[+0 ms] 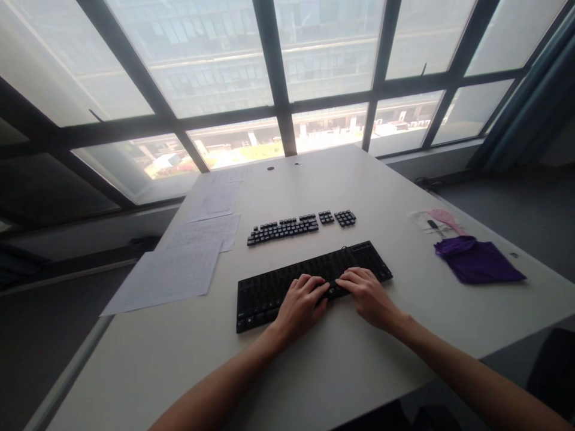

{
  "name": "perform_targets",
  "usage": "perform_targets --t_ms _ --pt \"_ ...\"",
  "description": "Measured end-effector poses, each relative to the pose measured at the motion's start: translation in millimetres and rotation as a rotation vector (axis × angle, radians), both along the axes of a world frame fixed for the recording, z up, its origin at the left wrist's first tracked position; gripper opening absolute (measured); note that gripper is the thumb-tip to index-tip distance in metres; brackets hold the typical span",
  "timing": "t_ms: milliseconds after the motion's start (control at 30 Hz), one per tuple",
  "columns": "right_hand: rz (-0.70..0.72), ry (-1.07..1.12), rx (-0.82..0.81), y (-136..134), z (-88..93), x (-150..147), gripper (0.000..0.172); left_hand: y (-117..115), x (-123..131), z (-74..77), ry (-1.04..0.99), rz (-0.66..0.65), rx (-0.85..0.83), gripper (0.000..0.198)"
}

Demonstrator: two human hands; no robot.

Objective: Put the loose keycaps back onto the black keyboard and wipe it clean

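Observation:
A black keyboard (265,291) lies tilted on the white table in front of me. Much of its key area looks dark and bare, with some keycaps along the front left. My left hand (302,299) is closed over its front edge right of the middle, fingers bent and thumb low at the edge. Close beside it, my right hand (366,293) has its fingers curled together on the same front part. The fingertips nearly meet; whether a small keycap sits between them is hidden. Behind the keyboard, loose black keycaps (283,230) stand in keyboard-like rows, with smaller groups to the right.
Printed paper sheets (168,275) overlap along the table's left side. On the right lie a purple cloth pouch (478,260), a pink item (444,216) and a small dark-handled tool (433,226). Large windows (323,54) rise beyond the table (332,179).

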State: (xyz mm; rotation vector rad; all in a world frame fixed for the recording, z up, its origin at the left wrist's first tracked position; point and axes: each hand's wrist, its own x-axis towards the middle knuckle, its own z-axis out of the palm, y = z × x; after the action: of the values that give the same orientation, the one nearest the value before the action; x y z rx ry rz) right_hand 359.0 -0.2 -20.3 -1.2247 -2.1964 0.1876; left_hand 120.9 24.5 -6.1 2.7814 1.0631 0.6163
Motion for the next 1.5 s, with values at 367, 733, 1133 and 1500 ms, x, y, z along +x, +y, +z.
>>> perform_targets --t_ms 367,733,1133,1500 --pt "0.02 0.047 0.015 -2 1.4 -9 0.044 -7 -22 5.8 -0.019 0.036 0.047 0.028" --pt "-0.043 0.157 0.057 1 12.6 -4 0.037 -14 -11 13.0 -0.075 0.072 -0.006 0.031" --pt "-0.413 -0.161 0.007 162 21.8 70 0.024 132 83 48.8 -0.098 0.236 -0.034 0.017" --pt "-0.381 -0.346 0.007 195 5.4 65 0.025 196 142 13.7 0.065 0.295 -0.064 0.023"
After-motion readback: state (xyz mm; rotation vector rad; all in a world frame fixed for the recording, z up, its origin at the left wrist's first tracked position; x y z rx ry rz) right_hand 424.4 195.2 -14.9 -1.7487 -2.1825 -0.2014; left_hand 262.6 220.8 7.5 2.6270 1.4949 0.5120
